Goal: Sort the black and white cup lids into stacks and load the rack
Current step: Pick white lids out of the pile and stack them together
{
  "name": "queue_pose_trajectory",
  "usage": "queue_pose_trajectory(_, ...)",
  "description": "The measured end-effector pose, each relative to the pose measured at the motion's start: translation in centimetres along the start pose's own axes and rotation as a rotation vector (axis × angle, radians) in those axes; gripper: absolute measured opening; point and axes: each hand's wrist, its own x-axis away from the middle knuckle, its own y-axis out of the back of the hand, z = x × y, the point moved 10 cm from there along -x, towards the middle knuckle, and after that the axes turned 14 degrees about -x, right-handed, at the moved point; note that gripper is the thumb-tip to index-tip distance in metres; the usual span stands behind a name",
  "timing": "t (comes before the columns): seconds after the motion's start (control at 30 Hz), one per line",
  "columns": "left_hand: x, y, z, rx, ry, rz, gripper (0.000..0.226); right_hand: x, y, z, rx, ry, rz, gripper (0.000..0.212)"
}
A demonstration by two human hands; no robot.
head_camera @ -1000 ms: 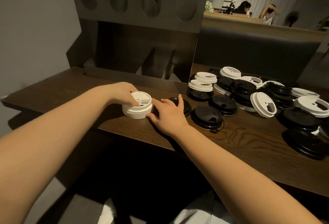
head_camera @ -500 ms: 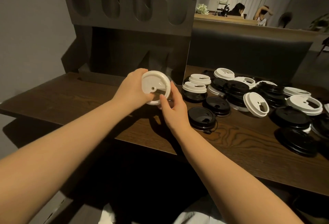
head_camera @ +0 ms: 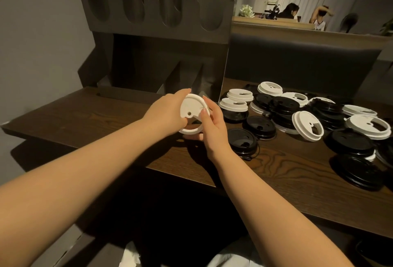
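Observation:
A stack of white lids (head_camera: 192, 109) is held above the table, tipped so its top faces me. My left hand (head_camera: 165, 113) grips it from the left and my right hand (head_camera: 212, 124) holds it from the right and below, thumb on the top lid. Behind stands the dark rack (head_camera: 157, 33) with scalloped slots above and divided bins below. A mixed heap of black lids (head_camera: 282, 107) and white lids (head_camera: 307, 125) lies on the right of the table.
The wooden table (head_camera: 85, 116) runs left to right, its front edge close to me. A single black lid (head_camera: 242, 142) lies just right of my right hand. A wall is on the left. A dark bench back rises behind the lids.
The white stack was lifted off the table and tipped on edge. Both hands have carried it a little toward the rack's lower bins.

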Motion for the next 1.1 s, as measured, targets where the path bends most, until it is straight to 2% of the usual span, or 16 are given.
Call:
queue_pose_trajectory(0.1,0.3,0.0,-0.2,0.041,-0.001,0.008,0.078,0.1,0.5,0.2,-0.023,-0.010,-0.018,0.021)
queue_pose_trajectory(0.2,0.2,-0.4,0.4,0.308,0.029,0.092,0.072,0.2,1.7,1.0,0.031,0.061,-0.120,0.016)
queue_pose_trajectory(0.27,0.3,-1.7,1.2,0.751,0.131,0.229,0.056,0.2,2.9,1.2,-0.001,0.068,-0.218,0.009)
queue_pose_trajectory(0.33,0.9,-3.5,2.0,1.276,0.362,0.319,0.034,0.1,3.7,1.1,-0.062,0.043,-0.272,0.007)
queue_pose_trajectory(0.4,1.4,-4.9,2.7,1.482,0.510,0.311,0.023,0.2,3.3,1.6,0.033,0.084,-0.237,0.018)
queue_pose_trajectory(0.47,1.6,-5.7,3.0,1.515,0.542,0.307,0.022,0.4,1.8,2.5,0.249,0.191,-0.104,0.040)
queue_pose_trajectory(0.53,1.8,-6.0,3.0,1.549,0.565,0.306,0.024,0.6,0.1,2.4,0.444,0.251,0.072,0.073)
queue_pose_trajectory(0.6,1.9,-6.0,3.1,1.584,0.608,0.296,0.022,0.5,-0.6,2.0,0.526,0.269,0.170,0.099)
queue_pose_trajectory(0.63,1.9,-6.0,3.1,1.608,0.624,0.288,0.021,0.4,-0.5,2.0,0.533,0.265,0.181,0.105)
queue_pose_trajectory(0.87,2.5,-6.0,0.9,1.836,0.720,0.234,0.027,0.7,0.8,3.4,0.554,0.337,0.055,0.095)
queue_pose_trajectory(0.93,2.4,-5.4,0.3,1.832,0.693,0.201,0.020,0.8,0.8,3.5,0.584,0.354,0.038,0.095)
queue_pose_trajectory(1.0,1.9,-5.0,-0.1,1.838,0.653,0.172,0.024,1.0,0.8,3.6,0.609,0.370,0.020,0.094)
queue_pose_trajectory(1.1,2.2,-5.2,-0.4,1.885,0.725,0.161,0.023,1.1,1.3,3.8,0.582,0.387,-0.045,0.091)
